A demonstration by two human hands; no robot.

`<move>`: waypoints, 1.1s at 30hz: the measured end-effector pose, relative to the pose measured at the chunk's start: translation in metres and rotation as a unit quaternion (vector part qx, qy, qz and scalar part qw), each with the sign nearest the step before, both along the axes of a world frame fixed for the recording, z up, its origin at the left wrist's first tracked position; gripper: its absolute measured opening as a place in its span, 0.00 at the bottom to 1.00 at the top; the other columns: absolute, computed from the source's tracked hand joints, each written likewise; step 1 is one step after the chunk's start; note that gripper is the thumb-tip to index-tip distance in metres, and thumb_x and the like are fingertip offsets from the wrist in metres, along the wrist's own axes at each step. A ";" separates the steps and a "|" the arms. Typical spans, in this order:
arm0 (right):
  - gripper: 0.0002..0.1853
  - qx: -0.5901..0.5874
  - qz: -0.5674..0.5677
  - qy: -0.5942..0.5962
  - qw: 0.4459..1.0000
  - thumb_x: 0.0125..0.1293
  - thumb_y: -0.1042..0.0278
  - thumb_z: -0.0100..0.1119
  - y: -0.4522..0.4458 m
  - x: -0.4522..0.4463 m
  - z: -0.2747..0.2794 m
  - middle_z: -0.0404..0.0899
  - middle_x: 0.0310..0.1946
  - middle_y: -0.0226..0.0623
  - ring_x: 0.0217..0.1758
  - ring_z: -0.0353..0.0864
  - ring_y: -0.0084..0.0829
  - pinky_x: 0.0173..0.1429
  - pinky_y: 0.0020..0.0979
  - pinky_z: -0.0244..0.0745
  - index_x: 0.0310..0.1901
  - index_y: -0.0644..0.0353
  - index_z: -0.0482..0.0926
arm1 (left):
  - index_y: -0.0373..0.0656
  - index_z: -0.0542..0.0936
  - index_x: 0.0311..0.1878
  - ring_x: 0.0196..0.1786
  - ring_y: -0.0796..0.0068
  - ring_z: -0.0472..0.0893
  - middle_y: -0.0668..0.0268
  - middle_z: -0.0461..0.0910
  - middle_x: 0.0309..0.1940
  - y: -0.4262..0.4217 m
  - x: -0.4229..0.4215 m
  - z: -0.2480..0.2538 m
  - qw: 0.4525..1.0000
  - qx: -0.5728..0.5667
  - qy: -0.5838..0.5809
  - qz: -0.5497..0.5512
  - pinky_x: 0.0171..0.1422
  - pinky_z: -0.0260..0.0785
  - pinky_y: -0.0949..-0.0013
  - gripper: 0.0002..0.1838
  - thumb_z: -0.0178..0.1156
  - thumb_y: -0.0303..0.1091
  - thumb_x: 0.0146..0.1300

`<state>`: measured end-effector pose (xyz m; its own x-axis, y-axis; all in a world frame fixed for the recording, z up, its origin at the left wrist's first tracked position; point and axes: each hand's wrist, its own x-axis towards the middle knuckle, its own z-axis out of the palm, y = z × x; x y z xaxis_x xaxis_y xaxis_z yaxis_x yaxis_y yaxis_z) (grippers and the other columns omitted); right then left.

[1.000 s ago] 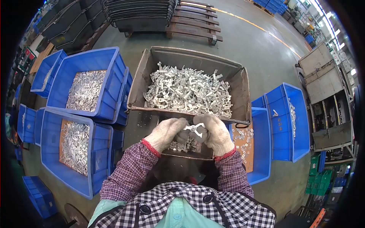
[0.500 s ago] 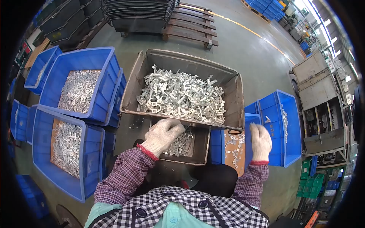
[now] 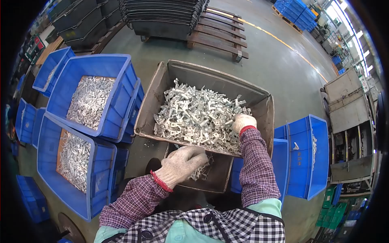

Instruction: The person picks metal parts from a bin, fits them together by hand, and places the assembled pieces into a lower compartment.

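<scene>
A large grey metal bin (image 3: 219,73) holds a heap of small silvery metal parts (image 3: 194,111). My right hand (image 3: 244,122), in a white knitted glove, reaches into the bin at the right side of the heap; its fingertips are hidden among the parts. My left hand (image 3: 183,164), gloved too, is curled just below the bin's near edge, above a smaller metal bin (image 3: 219,178) with some parts in it. Whether anything is in the left fingers cannot be seen.
Blue crates (image 3: 91,131) with metal parts stand on the left. More blue crates (image 3: 298,162) are on the right, beside a metal cabinet (image 3: 344,105). Beyond the large bin are stacked dark bins (image 3: 162,28) and a slatted pallet (image 3: 221,30).
Both hands were together on a forked metal part; then my right hand moved out over the right crates and now reaches into the large bin. My left hand stays near the lower bin.
</scene>
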<state>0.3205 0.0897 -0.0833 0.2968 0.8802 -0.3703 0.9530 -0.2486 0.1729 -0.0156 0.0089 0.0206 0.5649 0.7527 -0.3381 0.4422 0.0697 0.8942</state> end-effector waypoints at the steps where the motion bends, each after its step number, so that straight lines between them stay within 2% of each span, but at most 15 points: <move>1: 0.17 -0.011 0.019 0.007 1.000 0.65 0.58 0.60 0.003 0.002 0.002 0.90 0.50 0.45 0.56 0.90 0.43 0.61 0.41 0.84 0.51 0.53 0.90 | 0.38 0.86 0.58 0.62 0.60 0.83 0.54 0.84 0.59 0.001 0.001 0.001 1.000 0.001 0.002 -0.001 0.69 0.74 0.61 0.24 0.62 0.48 0.70; 5: 0.24 0.018 -0.038 0.092 0.995 0.66 0.52 0.58 -0.016 0.010 0.003 0.87 0.58 0.49 0.62 0.86 0.44 0.67 0.42 0.79 0.58 0.54 0.87 | 0.38 0.86 0.57 0.62 0.59 0.83 0.54 0.84 0.59 -0.001 0.005 0.006 1.000 0.009 -0.004 -0.011 0.69 0.74 0.60 0.23 0.61 0.47 0.70; 9: 0.27 -0.022 -0.065 0.039 0.997 0.67 0.47 0.56 -0.017 -0.017 0.037 0.85 0.60 0.49 0.65 0.84 0.45 0.70 0.43 0.77 0.59 0.56 0.86 | 0.38 0.86 0.57 0.62 0.59 0.83 0.54 0.85 0.59 -0.003 0.002 0.007 1.000 0.000 0.009 -0.016 0.69 0.74 0.60 0.24 0.61 0.49 0.70; 11: 0.22 -0.046 -0.024 -0.002 0.999 0.67 0.50 0.57 -0.018 -0.018 0.010 0.88 0.57 0.47 0.63 0.86 0.43 0.67 0.42 0.79 0.52 0.55 0.90 | 0.38 0.85 0.59 0.62 0.59 0.83 0.54 0.85 0.59 -0.007 -0.001 0.010 1.000 -0.018 0.023 -0.007 0.68 0.74 0.60 0.26 0.61 0.50 0.70; 13: 0.19 -0.047 -0.061 -0.017 0.997 0.71 0.61 0.53 -0.022 -0.008 -0.001 0.88 0.59 0.38 0.62 0.87 0.41 0.66 0.41 0.80 0.56 0.49 0.90 | 0.38 0.85 0.60 0.62 0.60 0.83 0.54 0.85 0.59 -0.011 -0.002 0.011 0.999 -0.029 0.026 0.004 0.68 0.73 0.61 0.27 0.61 0.51 0.70; 16: 0.19 0.067 -0.158 0.147 0.974 0.70 0.61 0.57 -0.032 0.008 0.019 0.88 0.59 0.42 0.61 0.88 0.41 0.64 0.39 0.79 0.58 0.53 0.89 | 0.39 0.83 0.63 0.63 0.59 0.83 0.54 0.84 0.60 -0.013 -0.004 0.005 0.999 -0.033 0.017 0.012 0.70 0.72 0.60 0.29 0.60 0.53 0.70; 19: 0.23 0.153 -0.287 0.422 0.846 0.67 0.57 0.62 -0.055 -0.008 0.054 0.89 0.55 0.46 0.56 0.87 0.40 0.61 0.37 0.78 0.59 0.61 0.87 | 0.41 0.82 0.66 0.64 0.59 0.82 0.55 0.84 0.62 -0.010 -0.004 0.002 0.999 -0.038 -0.005 0.017 0.72 0.70 0.59 0.31 0.59 0.55 0.71; 23: 0.24 0.227 -0.281 0.568 0.739 0.65 0.59 0.64 -0.079 -0.010 0.042 0.87 0.46 0.41 0.46 0.86 0.35 0.52 0.32 0.79 0.56 0.69 0.85 | 0.35 0.78 0.69 0.61 0.63 0.84 0.53 0.84 0.61 -0.015 -0.002 0.004 0.989 -0.115 -0.070 0.055 0.68 0.75 0.63 0.33 0.61 0.53 0.73; 24: 0.23 0.221 -0.312 0.613 0.691 0.66 0.61 0.62 -0.084 -0.031 0.069 0.85 0.43 0.40 0.38 0.85 0.31 0.44 0.30 0.79 0.57 0.70 0.83 | 0.35 0.77 0.70 0.61 0.63 0.84 0.52 0.84 0.60 -0.016 -0.002 0.002 0.980 -0.156 -0.101 0.074 0.67 0.76 0.63 0.33 0.61 0.53 0.74; 26: 0.23 0.226 -0.197 0.602 0.740 0.67 0.61 0.62 -0.090 -0.032 0.072 0.84 0.42 0.40 0.34 0.83 0.30 0.40 0.29 0.79 0.57 0.71 0.83 | 0.33 0.70 0.75 0.61 0.57 0.84 0.48 0.80 0.63 -0.018 -0.005 -0.003 0.949 -0.246 -0.174 0.097 0.66 0.77 0.59 0.37 0.60 0.55 0.76; 28: 0.23 0.211 -0.225 0.664 0.681 0.69 0.62 0.59 -0.101 -0.059 0.100 0.83 0.40 0.39 0.30 0.82 0.26 0.37 0.29 0.77 0.58 0.71 0.82 | 0.33 0.66 0.77 0.62 0.53 0.83 0.45 0.76 0.67 -0.022 -0.003 -0.013 0.900 -0.333 -0.251 0.125 0.67 0.77 0.55 0.40 0.60 0.57 0.76; 30: 0.23 0.195 -0.208 0.649 0.706 0.70 0.61 0.58 -0.127 -0.103 0.143 0.85 0.41 0.41 0.35 0.85 0.31 0.42 0.32 0.80 0.58 0.69 0.83 | 0.35 0.59 0.81 0.66 0.45 0.79 0.42 0.70 0.72 -0.029 0.001 -0.017 0.836 -0.414 -0.329 0.144 0.70 0.74 0.48 0.44 0.58 0.60 0.77; 31: 0.22 0.185 -0.197 0.641 0.718 0.70 0.61 0.58 -0.139 -0.120 0.149 0.86 0.42 0.42 0.37 0.86 0.33 0.45 0.33 0.81 0.59 0.68 0.84 | 0.36 0.60 0.80 0.67 0.48 0.78 0.45 0.72 0.70 -0.028 0.003 -0.023 0.805 -0.451 -0.363 0.126 0.72 0.72 0.48 0.40 0.54 0.59 0.79; 32: 0.22 0.235 -0.074 0.550 0.798 0.70 0.59 0.59 -0.153 -0.132 0.143 0.87 0.45 0.44 0.43 0.87 0.36 0.51 0.35 0.81 0.59 0.66 0.84 | 0.37 0.63 0.78 0.66 0.53 0.79 0.49 0.74 0.68 -0.029 0.006 -0.029 0.785 -0.448 -0.415 0.104 0.73 0.71 0.51 0.36 0.52 0.56 0.81; 33: 0.22 0.220 -0.102 0.508 0.827 0.70 0.57 0.60 -0.162 -0.152 0.150 0.87 0.49 0.46 0.51 0.86 0.39 0.59 0.36 0.79 0.59 0.63 0.86 | 0.38 0.66 0.76 0.65 0.57 0.79 0.52 0.76 0.66 -0.029 0.010 -0.033 0.762 -0.445 -0.464 0.077 0.73 0.71 0.53 0.32 0.50 0.54 0.83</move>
<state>0.1689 -0.0720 0.0667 0.1883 0.9662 -0.1762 0.4824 -0.2473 -0.8403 -0.0053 -0.0201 -0.0124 0.7990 0.5411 -0.2623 -0.4272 0.8178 0.3856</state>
